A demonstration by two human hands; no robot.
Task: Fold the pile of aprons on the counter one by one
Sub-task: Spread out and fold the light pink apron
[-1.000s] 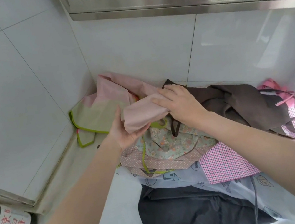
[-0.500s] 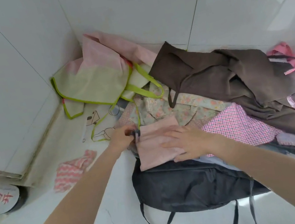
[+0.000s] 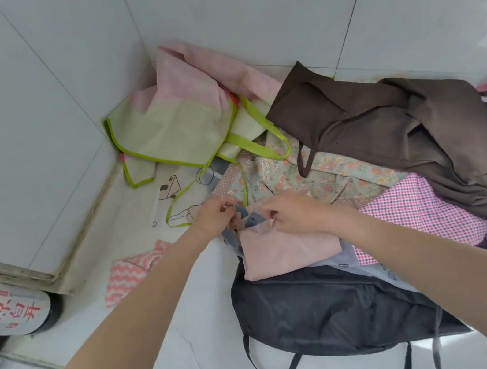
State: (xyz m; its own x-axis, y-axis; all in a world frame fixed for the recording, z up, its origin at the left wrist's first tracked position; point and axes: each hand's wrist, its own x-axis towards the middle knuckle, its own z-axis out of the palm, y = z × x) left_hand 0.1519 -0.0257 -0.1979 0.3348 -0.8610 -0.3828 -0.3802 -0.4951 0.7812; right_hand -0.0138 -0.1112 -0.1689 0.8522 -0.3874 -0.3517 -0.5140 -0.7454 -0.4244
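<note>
Around you on the bench, a green-trimmed apron sits in the tiled corner, a brown apron sprawls to the right over a floral apron and a pink checked apron, a dark apron lies nearest you, and a zigzag cloth and a labelled bottle rest at the left. The folded pink apron lies on the dark one, just below your hands. Your left hand and right hand both curl their fingers at its top edge, pinching the grey-blue ties bunched between them.
</note>
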